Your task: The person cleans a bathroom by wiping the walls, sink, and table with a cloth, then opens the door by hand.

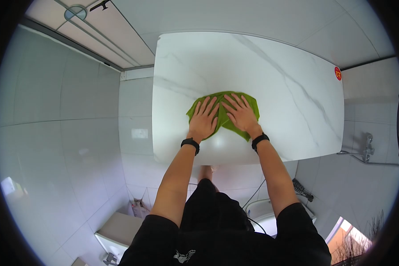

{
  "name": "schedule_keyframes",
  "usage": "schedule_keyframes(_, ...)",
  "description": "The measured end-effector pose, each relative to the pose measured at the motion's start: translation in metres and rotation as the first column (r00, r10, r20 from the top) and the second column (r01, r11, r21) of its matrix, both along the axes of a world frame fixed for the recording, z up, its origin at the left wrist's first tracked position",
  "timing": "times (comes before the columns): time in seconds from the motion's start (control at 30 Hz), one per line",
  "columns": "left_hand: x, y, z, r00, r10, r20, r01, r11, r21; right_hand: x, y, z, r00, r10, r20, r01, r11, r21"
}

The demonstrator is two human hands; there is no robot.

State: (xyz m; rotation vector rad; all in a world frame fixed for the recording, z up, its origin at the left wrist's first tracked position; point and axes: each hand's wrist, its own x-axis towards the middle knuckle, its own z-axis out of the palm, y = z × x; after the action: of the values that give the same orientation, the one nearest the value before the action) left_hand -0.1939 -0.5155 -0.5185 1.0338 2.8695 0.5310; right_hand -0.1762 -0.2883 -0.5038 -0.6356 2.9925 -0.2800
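A green cloth (226,123) lies spread and a little rumpled on a white marble-patterned table (279,119). Flat on its left part rests my left hand (203,119), fingers spread and pointing away from me. My right hand (242,115) presses the right part of the cloth, its fingers stretched out too and angled toward the left. The thumbs are close together near the middle of the cloth. Both hands are open, palms down, and neither grips the fabric. Each wrist wears a black band.
A red round sticker (338,73) marks the table's far right corner. Tiled walls (84,97) stand close around. A metal shower tap (368,146) is on the right wall, with a coiled black hose or cord (302,189) below. Behind the table's left corner is a framed door (106,35).
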Motion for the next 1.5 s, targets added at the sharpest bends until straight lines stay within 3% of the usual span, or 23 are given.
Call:
schedule_keyframes(0.33, -0.119, 0.050, 0.003, 0.994, 0.107, -0.005, -0.107, 0.994, 0.028, -0.129, 0.041, 0.001, 0.999, 0.030, 0.031, -0.030, 1.000, -0.010)
schedule_keyframes(0.57, -0.209, 0.090, -0.004, 0.986, 0.162, -0.051, -0.160, 0.987, 0.033, -0.222, 0.071, -0.008, 0.997, 0.010, -0.071, -0.010, 1.000, -0.003)
schedule_keyframes(0.7, -0.257, 0.108, -0.011, 0.990, 0.119, -0.076, -0.122, 0.991, -0.046, -0.263, 0.091, -0.012, 0.996, 0.003, -0.090, -0.006, 0.999, -0.033)
schedule_keyframes(0.83, -0.286, 0.125, -0.013, 0.984, 0.130, -0.120, -0.135, 0.990, -0.036, -0.294, 0.109, -0.018, 0.989, 0.012, -0.149, -0.006, 0.999, 0.041)
schedule_keyframes(1.07, -0.293, 0.140, -0.019, 0.972, 0.147, -0.184, -0.164, 0.983, -0.084, -0.296, 0.117, -0.020, 0.983, 0.008, -0.184, 0.002, 0.999, 0.054)
schedule_keyframes(1.17, -0.297, 0.142, -0.025, 0.964, 0.174, -0.200, -0.194, 0.977, -0.089, -0.303, 0.116, -0.026, 0.967, 0.018, -0.255, 0.026, 0.985, 0.170)
schedule_keyframes(1.23, -0.287, 0.147, -0.026, 0.950, 0.227, -0.215, -0.246, 0.967, -0.069, -0.289, 0.107, -0.032, 0.956, -0.109, -0.274, 0.138, 0.986, 0.092)
schedule_keyframes(1.37, -0.231, 0.145, -0.028, 0.937, 0.261, -0.231, -0.288, 0.953, -0.091, -0.246, 0.091, -0.030, 0.969, -0.082, -0.232, 0.110, 0.988, 0.111)
schedule_keyframes(1.5, -0.163, 0.123, -0.026, 0.938, 0.304, -0.168, -0.307, 0.952, 0.010, -0.184, 0.073, -0.023, 0.982, -0.038, -0.187, 0.058, 0.993, 0.103)
